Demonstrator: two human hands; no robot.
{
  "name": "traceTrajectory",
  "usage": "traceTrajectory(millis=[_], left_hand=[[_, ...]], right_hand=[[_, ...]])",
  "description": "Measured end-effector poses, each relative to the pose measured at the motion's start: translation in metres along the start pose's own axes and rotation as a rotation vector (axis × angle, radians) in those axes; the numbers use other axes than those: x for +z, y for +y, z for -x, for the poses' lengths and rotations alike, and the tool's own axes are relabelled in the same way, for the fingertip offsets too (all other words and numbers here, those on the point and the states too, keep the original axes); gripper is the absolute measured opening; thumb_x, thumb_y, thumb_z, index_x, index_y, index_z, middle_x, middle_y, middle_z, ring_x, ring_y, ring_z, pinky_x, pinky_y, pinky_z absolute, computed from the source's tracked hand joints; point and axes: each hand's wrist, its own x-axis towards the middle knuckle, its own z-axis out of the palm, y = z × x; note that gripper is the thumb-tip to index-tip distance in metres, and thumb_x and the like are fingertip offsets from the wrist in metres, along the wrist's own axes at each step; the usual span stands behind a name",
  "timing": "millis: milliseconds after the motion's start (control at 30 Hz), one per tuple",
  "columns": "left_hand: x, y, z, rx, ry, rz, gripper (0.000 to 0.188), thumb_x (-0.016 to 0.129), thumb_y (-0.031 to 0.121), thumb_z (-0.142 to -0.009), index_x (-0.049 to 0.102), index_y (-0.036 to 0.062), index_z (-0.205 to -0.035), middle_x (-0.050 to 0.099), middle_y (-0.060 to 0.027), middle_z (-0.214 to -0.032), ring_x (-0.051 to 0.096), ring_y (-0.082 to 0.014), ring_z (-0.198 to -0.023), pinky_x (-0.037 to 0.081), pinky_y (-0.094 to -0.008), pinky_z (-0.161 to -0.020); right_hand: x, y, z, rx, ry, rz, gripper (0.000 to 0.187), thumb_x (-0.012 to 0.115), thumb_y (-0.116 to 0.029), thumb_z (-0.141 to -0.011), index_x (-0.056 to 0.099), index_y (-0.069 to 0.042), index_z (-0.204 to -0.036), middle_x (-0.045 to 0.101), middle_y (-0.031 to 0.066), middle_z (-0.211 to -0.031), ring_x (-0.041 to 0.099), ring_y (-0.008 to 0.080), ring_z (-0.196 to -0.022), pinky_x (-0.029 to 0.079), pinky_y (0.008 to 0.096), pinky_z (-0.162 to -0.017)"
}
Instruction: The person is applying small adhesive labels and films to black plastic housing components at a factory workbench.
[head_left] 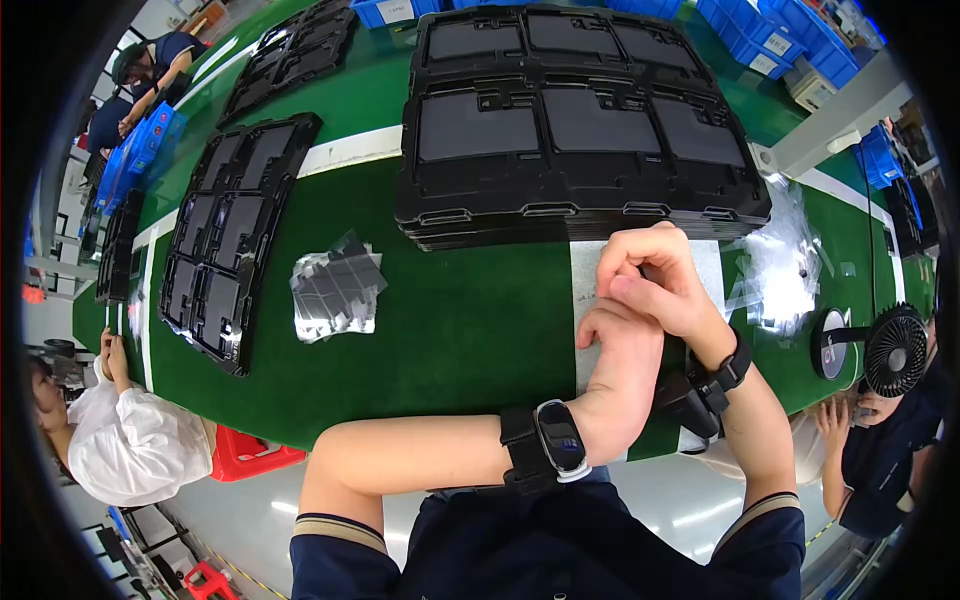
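Observation:
Over a pale grey sheet (592,365) on the green tabletop, my two hands meet close together. My left hand (622,350) bends upward at the wrist with its fingers curled in. Just above and against it, my right hand (672,285) has thumb and fingers pinched together. Anything between the fingers is hidden. Directly beyond them stands a stack of black plastic trays (600,195), the top ones with dark grey flat panels in their compartments. A pile of thin dark and silvery film pieces (338,295) lies to the left of my hands.
Another black tray (208,265) lies at the left. Clear plastic films (785,270) are heaped at the right, near a small black fan (893,350) and a grey post (830,120). Blue bins (760,40) line the back. People sit at both sides, a white sleeve (140,440) at left.

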Motion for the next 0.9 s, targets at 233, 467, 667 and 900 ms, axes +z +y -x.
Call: traceTrajectory(millis=[233,467,667,900], left_hand=[[0.002,-0.005,-0.002,-0.062,0.034,0.072,0.010,0.059,0.011,-0.060,0.054,0.0100,-0.069,0.041,0.0024,-0.063,0.041,-0.0084,-0.049,0.029,-0.0239,-0.042],[0.027,-0.090,0.030,0.069,0.238,0.927,0.011,0.055,0.010,-0.074,0.053,0.0028,-0.083,0.056,-0.0115,-0.069,0.060,-0.0252,-0.060,0.049,-0.0341,-0.052],[0.096,-0.174,0.075,-0.493,0.292,0.750,0.028,0.063,0.018,-0.077,0.058,0.0009,-0.099,0.056,-0.0143,-0.096,0.057,-0.0318,-0.086,0.046,-0.0364,-0.074],[0.135,-0.182,0.102,-0.524,0.243,0.792,0.031,0.067,0.021,-0.074,0.062,0.0016,-0.098,0.054,-0.0173,-0.111,0.052,-0.0325,-0.101,0.042,-0.0389,-0.084]], right_hand=[[0.002,-0.001,-0.003,-0.067,0.074,-0.114,0.013,0.056,-0.011,-0.071,0.056,0.001,-0.065,0.042,-0.0009,-0.047,0.038,0.0055,-0.045,0.030,0.0201,-0.047],[0.002,-0.005,0.000,-0.052,0.103,-0.090,0.015,0.056,-0.011,-0.073,0.056,0.002,-0.066,0.045,-0.0010,-0.053,0.036,0.0041,-0.048,0.028,0.0207,-0.047],[0.000,0.000,0.001,-0.043,0.083,-0.108,0.012,0.057,-0.009,-0.074,0.054,0.000,-0.066,0.038,-0.0041,-0.048,0.032,0.0029,-0.046,0.025,0.0210,-0.046],[0.005,0.011,-0.002,-0.105,0.056,-0.074,0.013,0.060,-0.009,-0.075,0.054,-0.001,-0.065,0.029,-0.0057,-0.047,0.026,0.0034,-0.046,0.022,0.0227,-0.045]])
